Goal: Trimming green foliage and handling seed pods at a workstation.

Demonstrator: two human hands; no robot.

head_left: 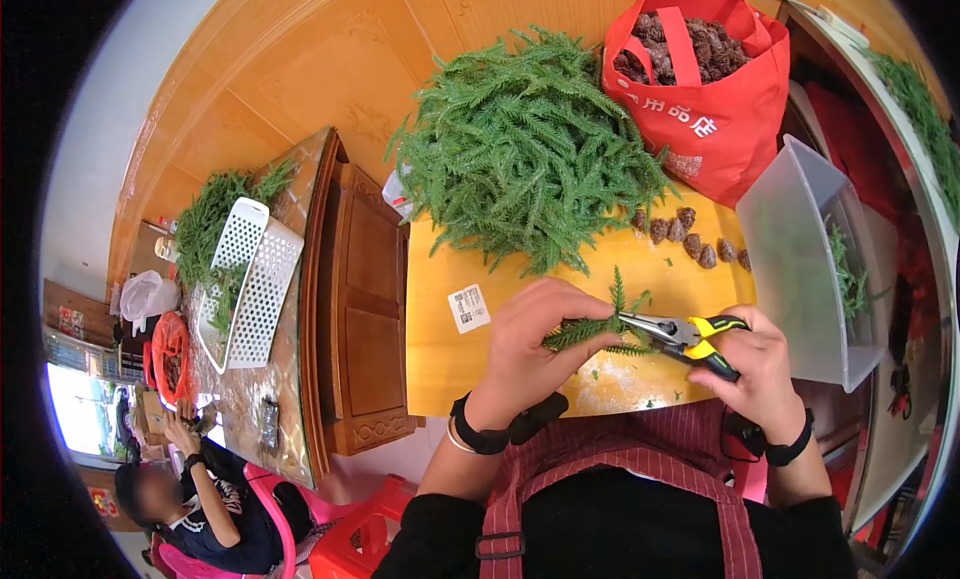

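Note:
Between finger and thumb, my left hand (540, 334) pinches a green artificial fir sprig (588, 331) over the near part of the yellow table (440, 369). My right hand (757, 364) is wrapped round the yellow and black handles of a pair of pliers (680, 335). The pliers' metal jaws point left and meet the sprig beside my left fingers; whether they are closed on it I cannot tell. Just beyond my hands rises a big heap of green fir sprigs (530, 149). Several small brown pine cones (692, 245) lie in a loose row right of the heap.
A red bag (700, 129) full of pine cones stands at the back right. Beside it, a translucent plastic bin (810, 279) holds some greenery. On a side table at left are a white perforated basket (262, 289) and more sprigs. Another person (215, 509) sits at lower left.

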